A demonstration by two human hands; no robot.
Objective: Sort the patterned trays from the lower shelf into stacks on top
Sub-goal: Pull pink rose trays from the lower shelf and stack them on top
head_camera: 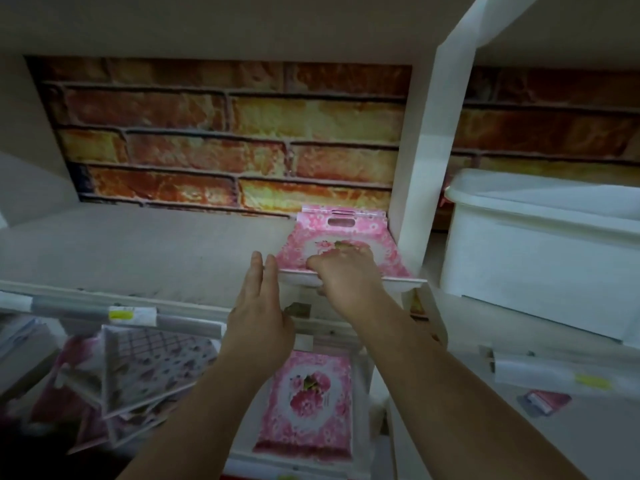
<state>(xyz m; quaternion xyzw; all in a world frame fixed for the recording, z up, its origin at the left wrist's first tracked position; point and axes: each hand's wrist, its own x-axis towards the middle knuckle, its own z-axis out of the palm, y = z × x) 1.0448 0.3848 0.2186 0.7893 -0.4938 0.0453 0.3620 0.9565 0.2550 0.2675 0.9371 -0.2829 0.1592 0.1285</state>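
There is only one view, from a camera on the person's head. It looks forward and down at the upper shelf (145,244) from close by. The brick-pattern wall (221,133) fills the top, and the lower shelf (194,327) appears below, perhaps blurred by dim light.

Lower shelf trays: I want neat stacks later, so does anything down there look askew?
Yes. On the lower shelf's left, the checked tray lies tilted across other trays in a loose heap, while the pink floral tray beside it lies flat and square.
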